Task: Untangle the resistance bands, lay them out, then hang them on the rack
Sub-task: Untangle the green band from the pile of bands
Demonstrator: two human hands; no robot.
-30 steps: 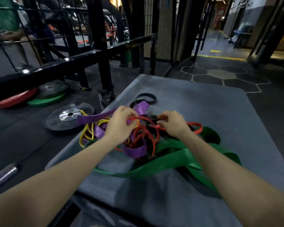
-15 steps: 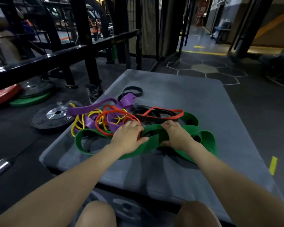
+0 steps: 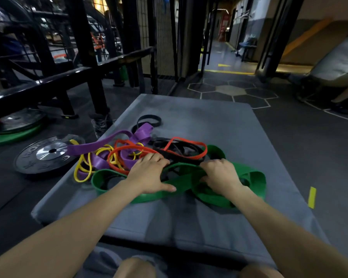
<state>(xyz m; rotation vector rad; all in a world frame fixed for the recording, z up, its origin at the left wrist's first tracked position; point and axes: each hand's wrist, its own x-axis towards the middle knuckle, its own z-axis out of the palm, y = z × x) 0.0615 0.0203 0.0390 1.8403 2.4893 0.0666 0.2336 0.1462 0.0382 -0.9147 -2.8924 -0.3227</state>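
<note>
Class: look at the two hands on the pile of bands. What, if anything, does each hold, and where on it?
Left hand lies flat on the green band, holding nothing. Right hand curls onto its middle; a true hold cannot be told.

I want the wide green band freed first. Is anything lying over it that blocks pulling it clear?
Both the left hand and right hand already rest on the wide green rubber band. At its far edge, black bands and a thin red band overlap it.
</note>
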